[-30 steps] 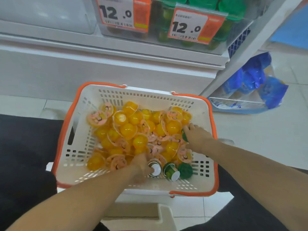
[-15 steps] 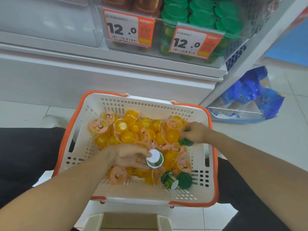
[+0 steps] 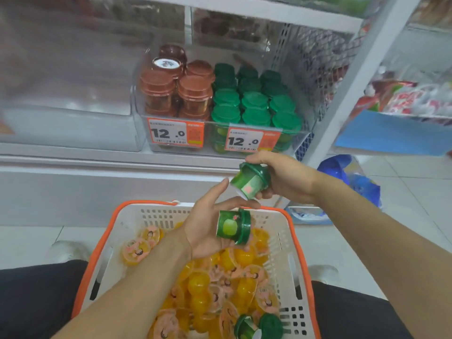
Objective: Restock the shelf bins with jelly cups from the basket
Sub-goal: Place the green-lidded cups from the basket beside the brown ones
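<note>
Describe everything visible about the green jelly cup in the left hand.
The green cup is a small, glossy plastic tub with a darker green ridged lid and a label showing a pale green fruit. It lies tipped on its side, lid pointing right, above the basket. The left hand holds it, palm up, with the cup on the fingers and the thumb over it. It touches nothing else; the right hand's cup is close but apart.

Single view only. The head-worn wide-angle camera looks forward and steeply down from above the person's lap. The white plastic basket with orange rim fills the lower centre at close range; the clear plastic shelf bin occupies the upper centre, slightly farther off.
</note>
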The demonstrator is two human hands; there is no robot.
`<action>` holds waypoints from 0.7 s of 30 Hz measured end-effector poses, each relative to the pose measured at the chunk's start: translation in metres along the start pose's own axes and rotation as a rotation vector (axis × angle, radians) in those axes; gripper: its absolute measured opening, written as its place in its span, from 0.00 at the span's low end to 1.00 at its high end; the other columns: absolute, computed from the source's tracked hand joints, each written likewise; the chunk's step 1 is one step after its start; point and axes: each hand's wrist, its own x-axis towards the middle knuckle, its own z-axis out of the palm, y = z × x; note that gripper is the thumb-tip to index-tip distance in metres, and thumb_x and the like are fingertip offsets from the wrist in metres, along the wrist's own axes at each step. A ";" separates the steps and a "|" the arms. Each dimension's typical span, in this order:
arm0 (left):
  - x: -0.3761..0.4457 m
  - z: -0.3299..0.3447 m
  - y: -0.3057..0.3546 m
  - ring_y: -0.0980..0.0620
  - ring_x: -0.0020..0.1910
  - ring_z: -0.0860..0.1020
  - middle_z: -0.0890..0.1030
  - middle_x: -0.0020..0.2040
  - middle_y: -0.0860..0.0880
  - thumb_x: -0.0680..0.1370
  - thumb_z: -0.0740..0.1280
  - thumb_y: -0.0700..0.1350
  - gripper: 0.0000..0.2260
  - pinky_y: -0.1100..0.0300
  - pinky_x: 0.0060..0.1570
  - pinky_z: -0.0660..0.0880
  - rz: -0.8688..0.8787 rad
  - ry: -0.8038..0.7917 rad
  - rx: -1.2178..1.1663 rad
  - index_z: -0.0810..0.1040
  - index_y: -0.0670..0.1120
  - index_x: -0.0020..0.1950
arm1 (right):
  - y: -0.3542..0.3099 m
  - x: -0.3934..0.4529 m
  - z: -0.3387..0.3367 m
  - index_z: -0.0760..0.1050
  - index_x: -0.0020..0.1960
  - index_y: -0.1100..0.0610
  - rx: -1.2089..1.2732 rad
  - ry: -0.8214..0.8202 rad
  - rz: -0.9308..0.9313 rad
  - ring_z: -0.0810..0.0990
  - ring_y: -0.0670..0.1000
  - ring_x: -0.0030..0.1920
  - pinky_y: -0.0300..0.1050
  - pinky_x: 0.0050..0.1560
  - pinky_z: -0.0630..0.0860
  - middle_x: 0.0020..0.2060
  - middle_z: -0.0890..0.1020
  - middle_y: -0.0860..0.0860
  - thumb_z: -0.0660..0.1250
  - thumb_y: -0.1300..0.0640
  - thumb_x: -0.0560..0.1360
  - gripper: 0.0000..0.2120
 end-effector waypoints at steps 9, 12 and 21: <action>-0.012 0.039 0.034 0.45 0.38 0.76 0.76 0.42 0.42 0.73 0.71 0.55 0.23 0.49 0.39 0.77 0.301 0.107 -0.035 0.80 0.41 0.61 | -0.032 -0.023 -0.017 0.80 0.62 0.58 0.040 0.019 -0.313 0.81 0.55 0.58 0.55 0.59 0.77 0.62 0.81 0.56 0.72 0.63 0.72 0.19; -0.014 0.043 0.040 0.47 0.39 0.75 0.77 0.41 0.43 0.69 0.72 0.54 0.18 0.50 0.38 0.77 0.368 0.164 -0.032 0.84 0.45 0.54 | -0.037 -0.025 -0.015 0.79 0.62 0.57 0.056 0.069 -0.335 0.82 0.48 0.59 0.45 0.54 0.80 0.60 0.83 0.51 0.71 0.60 0.70 0.20; -0.030 0.054 0.071 0.50 0.37 0.78 0.81 0.43 0.47 0.72 0.70 0.53 0.19 0.49 0.41 0.78 0.479 0.222 0.140 0.83 0.45 0.58 | -0.061 -0.009 -0.005 0.85 0.47 0.58 0.124 0.225 -0.420 0.82 0.49 0.45 0.46 0.48 0.78 0.43 0.86 0.53 0.75 0.54 0.65 0.13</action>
